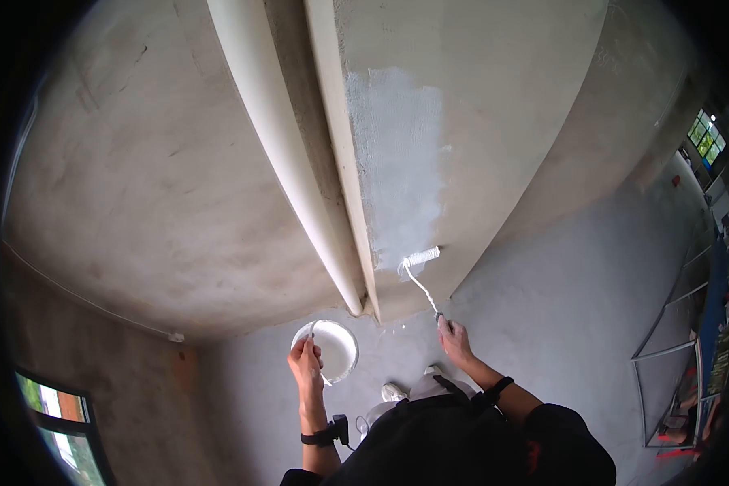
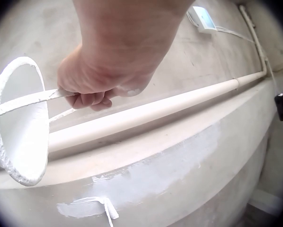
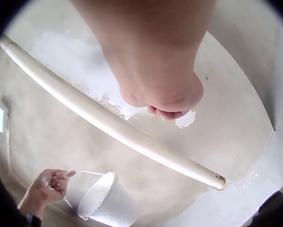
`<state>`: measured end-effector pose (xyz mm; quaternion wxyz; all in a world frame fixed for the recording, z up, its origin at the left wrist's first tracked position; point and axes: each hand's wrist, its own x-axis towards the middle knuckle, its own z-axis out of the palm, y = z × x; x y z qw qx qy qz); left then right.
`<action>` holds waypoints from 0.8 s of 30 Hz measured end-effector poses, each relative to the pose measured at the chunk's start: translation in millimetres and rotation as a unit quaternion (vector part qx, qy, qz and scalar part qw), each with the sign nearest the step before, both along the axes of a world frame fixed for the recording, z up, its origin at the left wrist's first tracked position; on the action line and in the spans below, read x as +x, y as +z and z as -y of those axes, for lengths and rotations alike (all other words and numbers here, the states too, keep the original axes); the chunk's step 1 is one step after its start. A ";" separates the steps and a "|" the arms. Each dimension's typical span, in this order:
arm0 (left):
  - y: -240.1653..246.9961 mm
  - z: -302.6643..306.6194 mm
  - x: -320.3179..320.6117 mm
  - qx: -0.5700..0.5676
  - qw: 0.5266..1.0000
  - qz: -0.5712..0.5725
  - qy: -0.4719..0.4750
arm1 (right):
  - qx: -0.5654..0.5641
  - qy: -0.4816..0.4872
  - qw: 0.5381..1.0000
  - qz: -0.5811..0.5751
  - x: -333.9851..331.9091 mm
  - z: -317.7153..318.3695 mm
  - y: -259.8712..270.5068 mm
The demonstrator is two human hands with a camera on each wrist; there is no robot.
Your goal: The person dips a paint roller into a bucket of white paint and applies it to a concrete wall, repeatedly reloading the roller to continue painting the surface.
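A white-coated paint roller (image 1: pixel 422 257) lies against the lower end of a wet, pale patch (image 1: pixel 397 154) on the wall column. My right hand (image 1: pixel 455 340) grips its handle, below and right of the roller head. In the left wrist view the roller (image 2: pixel 111 209) touches the wall beside a wet streak. My left hand (image 1: pixel 305 362) holds the handle of a white bucket (image 1: pixel 354 348) with white paint inside. The left wrist view has my fingers curled round that handle (image 2: pixel 33 100), the bucket (image 2: pixel 23 177) hanging tilted in the picture. The right wrist view hides the roller behind my right hand (image 3: pixel 165 90).
A thick pale pipe (image 1: pixel 287 162) runs down the wall left of the column to the floor (image 1: pixel 535 324). Metal frames (image 1: pixel 664 352) and assorted items stand far right. A window (image 1: pixel 65 421) is at lower left. My shoes (image 1: pixel 393 392) are below the column.
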<state>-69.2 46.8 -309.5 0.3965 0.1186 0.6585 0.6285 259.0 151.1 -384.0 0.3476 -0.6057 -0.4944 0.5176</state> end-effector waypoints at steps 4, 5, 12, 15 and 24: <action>8.7 -4.6 -0.2 0.007 1.000 0.004 -0.014 | 0.121 -0.004 0.990 0.072 -3.8 8.5 7.4; 9.6 -3.5 -0.6 0.010 1.000 0.010 -0.021 | 0.115 -0.007 0.991 0.073 -7.6 13.6 12.8; 13.4 -3.5 -2.4 0.030 0.997 0.050 -0.049 | 0.202 -0.023 0.976 0.080 -40.5 20.5 96.6; 18.3 -3.5 -2.7 0.031 0.997 0.046 -0.051 | 0.196 -0.016 0.980 0.017 -55.4 22.5 110.2; 22.2 0.1 -2.5 0.041 0.997 0.036 -0.053 | 0.102 0.012 0.966 -0.237 -95.7 8.2 180.9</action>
